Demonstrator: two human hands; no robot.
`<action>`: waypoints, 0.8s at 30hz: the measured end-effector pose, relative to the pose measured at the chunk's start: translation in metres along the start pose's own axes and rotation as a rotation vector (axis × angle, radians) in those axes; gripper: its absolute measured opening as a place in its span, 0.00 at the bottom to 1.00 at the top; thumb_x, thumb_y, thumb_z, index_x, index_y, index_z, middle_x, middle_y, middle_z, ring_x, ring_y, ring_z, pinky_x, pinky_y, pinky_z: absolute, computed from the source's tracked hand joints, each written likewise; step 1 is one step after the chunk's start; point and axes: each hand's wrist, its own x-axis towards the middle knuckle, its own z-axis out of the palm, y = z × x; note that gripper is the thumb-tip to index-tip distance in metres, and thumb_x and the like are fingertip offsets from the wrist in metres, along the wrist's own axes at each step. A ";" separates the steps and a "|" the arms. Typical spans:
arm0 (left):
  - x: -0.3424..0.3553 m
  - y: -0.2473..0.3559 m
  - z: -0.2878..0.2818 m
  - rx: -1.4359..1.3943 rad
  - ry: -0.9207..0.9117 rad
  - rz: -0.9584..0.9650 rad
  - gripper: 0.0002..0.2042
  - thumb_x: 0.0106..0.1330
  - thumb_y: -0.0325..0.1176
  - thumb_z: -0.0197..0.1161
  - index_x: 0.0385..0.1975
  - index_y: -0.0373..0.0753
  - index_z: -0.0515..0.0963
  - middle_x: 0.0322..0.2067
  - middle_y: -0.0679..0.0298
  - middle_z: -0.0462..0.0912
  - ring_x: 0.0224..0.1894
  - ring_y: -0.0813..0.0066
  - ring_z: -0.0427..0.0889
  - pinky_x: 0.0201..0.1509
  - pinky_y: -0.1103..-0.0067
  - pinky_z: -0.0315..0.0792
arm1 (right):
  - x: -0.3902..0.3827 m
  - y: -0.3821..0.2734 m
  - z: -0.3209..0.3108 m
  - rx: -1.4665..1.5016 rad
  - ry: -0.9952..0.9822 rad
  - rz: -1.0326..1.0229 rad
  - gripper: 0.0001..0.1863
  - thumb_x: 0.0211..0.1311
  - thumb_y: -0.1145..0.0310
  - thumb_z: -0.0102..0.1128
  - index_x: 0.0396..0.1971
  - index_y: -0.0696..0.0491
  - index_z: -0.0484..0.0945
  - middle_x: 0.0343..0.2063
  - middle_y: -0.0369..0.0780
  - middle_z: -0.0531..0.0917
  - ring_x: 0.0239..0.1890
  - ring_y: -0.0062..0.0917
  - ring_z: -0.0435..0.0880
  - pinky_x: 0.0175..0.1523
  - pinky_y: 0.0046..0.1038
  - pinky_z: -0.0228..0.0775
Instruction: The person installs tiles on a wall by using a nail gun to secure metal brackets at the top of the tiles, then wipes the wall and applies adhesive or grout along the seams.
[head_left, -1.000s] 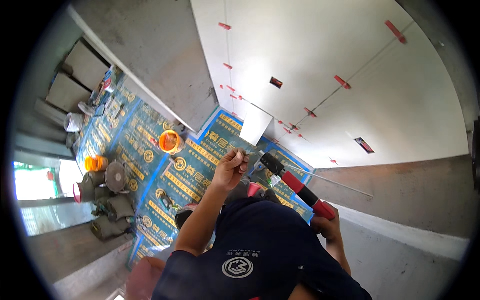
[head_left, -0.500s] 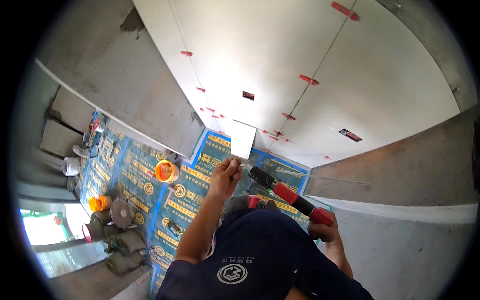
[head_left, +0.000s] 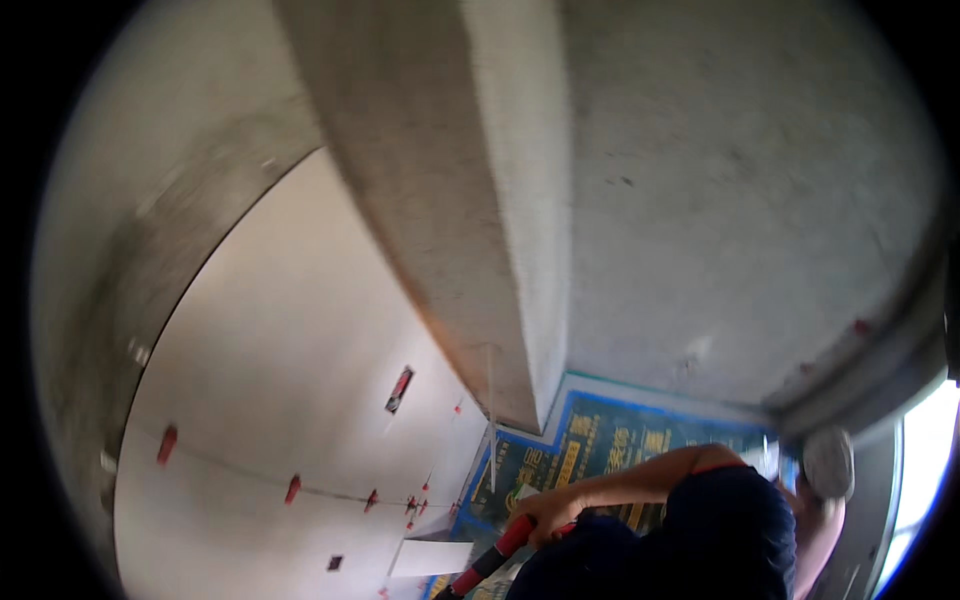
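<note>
My right hand (head_left: 543, 515) is closed on the red-and-black long-bodied tool (head_left: 495, 560) at the bottom centre, its far end running out of the frame. My left hand is not visible. Just left of the tool, a white tile piece (head_left: 430, 558) juts from the large white-tiled wall (head_left: 250, 350), which carries red clips (head_left: 293, 489) along its seams and has small cut-out openings (head_left: 400, 388). A long pale rod (head_left: 491, 440) stands near the concrete column's foot, behind the tool.
A concrete column (head_left: 420, 200) rises beside the tiles, with a bare grey wall (head_left: 720, 200) to its right. Printed protective sheeting (head_left: 610, 430) with blue tape covers the floor. Another person (head_left: 820, 520) in pink with grey headwear is at the lower right, near a bright window (head_left: 920, 480).
The view has swung sharply right, so the tiles now sit lower left and the column centre. My right hand still holds the tool; my left hand has left the view.
</note>
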 end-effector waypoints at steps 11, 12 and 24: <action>0.058 0.055 0.044 0.010 -0.234 0.196 0.12 0.67 0.32 0.52 0.44 0.32 0.74 0.26 0.65 0.73 0.25 0.74 0.69 0.27 0.78 0.64 | -0.055 0.049 0.045 0.339 0.324 -0.184 0.08 0.45 0.70 0.61 0.26 0.59 0.77 0.15 0.36 0.76 0.15 0.18 0.73 0.22 0.21 0.63; 0.065 0.052 0.042 0.033 -0.264 0.204 0.12 0.67 0.32 0.52 0.44 0.32 0.74 0.26 0.65 0.73 0.25 0.74 0.69 0.27 0.78 0.64 | -0.061 0.047 0.049 0.364 0.346 -0.202 0.08 0.45 0.70 0.61 0.26 0.59 0.77 0.15 0.36 0.76 0.15 0.18 0.73 0.22 0.21 0.63; 0.110 0.017 0.058 0.302 -0.187 0.814 0.15 0.61 0.34 0.57 0.45 0.33 0.72 0.32 0.57 0.78 0.28 0.71 0.76 0.32 0.75 0.69 | -0.066 0.038 0.087 0.323 0.464 -0.310 0.13 0.45 0.71 0.57 0.33 0.56 0.74 0.17 0.35 0.73 0.17 0.20 0.72 0.21 0.23 0.63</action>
